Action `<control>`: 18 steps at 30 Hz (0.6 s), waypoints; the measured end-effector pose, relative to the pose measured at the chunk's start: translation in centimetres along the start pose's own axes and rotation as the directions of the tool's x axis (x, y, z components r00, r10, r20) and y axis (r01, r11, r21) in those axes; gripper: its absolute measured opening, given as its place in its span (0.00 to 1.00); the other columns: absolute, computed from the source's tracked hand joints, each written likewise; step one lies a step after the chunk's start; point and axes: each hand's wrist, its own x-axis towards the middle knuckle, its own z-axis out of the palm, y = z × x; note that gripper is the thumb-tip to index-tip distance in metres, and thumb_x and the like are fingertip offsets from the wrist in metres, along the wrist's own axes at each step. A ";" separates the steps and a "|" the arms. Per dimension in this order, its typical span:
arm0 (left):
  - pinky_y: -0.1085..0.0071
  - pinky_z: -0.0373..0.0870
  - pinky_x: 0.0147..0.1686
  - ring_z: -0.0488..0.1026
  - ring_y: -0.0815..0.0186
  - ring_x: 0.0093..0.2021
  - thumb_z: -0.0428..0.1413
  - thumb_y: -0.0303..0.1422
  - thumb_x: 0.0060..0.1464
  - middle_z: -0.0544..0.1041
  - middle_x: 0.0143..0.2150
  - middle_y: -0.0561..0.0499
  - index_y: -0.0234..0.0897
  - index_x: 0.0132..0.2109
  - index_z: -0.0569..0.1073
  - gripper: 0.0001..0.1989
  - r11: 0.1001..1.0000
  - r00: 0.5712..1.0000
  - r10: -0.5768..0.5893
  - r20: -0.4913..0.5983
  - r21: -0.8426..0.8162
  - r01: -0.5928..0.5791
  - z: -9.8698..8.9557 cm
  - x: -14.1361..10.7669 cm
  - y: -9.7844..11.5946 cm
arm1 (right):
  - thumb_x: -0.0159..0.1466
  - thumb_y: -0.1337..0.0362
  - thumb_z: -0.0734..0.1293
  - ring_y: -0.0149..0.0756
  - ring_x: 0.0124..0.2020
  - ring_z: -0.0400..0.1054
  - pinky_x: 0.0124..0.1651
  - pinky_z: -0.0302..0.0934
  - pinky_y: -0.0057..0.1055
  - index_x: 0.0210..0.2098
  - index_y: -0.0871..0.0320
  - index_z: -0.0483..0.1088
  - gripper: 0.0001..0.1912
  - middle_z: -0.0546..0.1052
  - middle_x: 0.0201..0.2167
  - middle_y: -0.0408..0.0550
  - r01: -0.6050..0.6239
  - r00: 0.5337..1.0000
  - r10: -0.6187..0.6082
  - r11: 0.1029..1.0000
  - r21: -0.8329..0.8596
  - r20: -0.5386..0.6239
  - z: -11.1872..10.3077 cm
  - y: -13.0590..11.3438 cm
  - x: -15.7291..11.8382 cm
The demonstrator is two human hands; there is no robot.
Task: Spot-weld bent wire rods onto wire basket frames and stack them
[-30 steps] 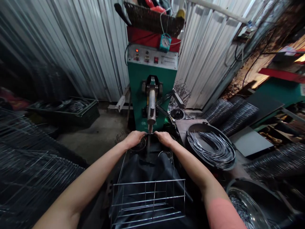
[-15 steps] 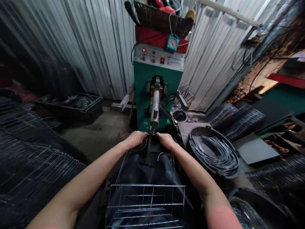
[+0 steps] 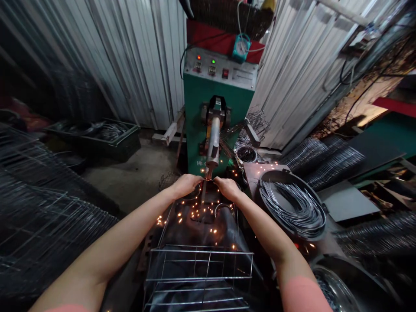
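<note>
My left hand point(image 3: 186, 185) and my right hand point(image 3: 227, 188) pinch a thin steel wire point(image 3: 208, 179) between them. The wire lies under the tip of the upright electrode point(image 3: 212, 143) of a green spot welding machine point(image 3: 217, 102). Bright sparks scatter from that point across the black apron point(image 3: 195, 229) below. A steel wire basket frame point(image 3: 198, 250) sits on the apron nearer me, with thin rods running up towards my hands. The weld point itself is mostly hidden by the sparks and my fingers.
A black round tray point(image 3: 279, 172) holding coiled steel wire stands right of the machine. Stacked wire racks point(image 3: 39, 216) fill the left foreground, and more lie at right point(image 3: 334, 160). A dark crate point(image 3: 94, 145) sits at back left. Corrugated metal walls point(image 3: 136, 65) stand behind.
Sparks now fly from the electrode tip, and a green lamp shows on the machine's panel. My hands stay on the wire, and the view has shifted slightly.
</note>
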 end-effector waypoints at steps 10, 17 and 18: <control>0.72 0.62 0.34 0.74 0.61 0.38 0.45 0.32 0.59 0.78 0.38 0.46 0.39 0.43 0.75 0.14 0.994 0.997 -0.060 0.042 0.093 0.056 -0.6 0.1 0.5 | 0.65 0.55 0.53 0.28 0.23 0.56 0.27 0.49 0.23 0.26 0.59 0.62 0.18 0.60 0.20 0.38 0.005 0.993 0.074 0.729 0.684 -0.087 2.3 2.4 -0.6; 0.74 0.62 0.36 0.73 0.63 0.38 0.45 0.31 0.58 0.78 0.38 0.47 0.39 0.44 0.75 0.14 0.999 0.999 -0.023 0.032 0.049 0.021 -0.7 -0.1 -0.1 | 0.64 0.59 0.57 0.29 0.25 0.55 0.29 0.48 0.24 0.23 0.58 0.59 0.15 0.60 0.20 0.39 0.009 0.988 0.073 0.855 0.518 -0.137 1.2 1.5 -0.3; 0.74 0.62 0.36 0.73 0.63 0.38 0.45 0.31 0.58 0.78 0.37 0.47 0.39 0.43 0.75 0.14 0.999 0.999 -0.021 0.031 0.044 0.019 -0.7 -0.1 -0.1 | 0.64 0.59 0.57 0.29 0.24 0.55 0.29 0.48 0.24 0.23 0.58 0.60 0.15 0.60 0.20 0.39 0.007 0.989 0.069 0.867 0.499 -0.133 1.1 1.4 -0.2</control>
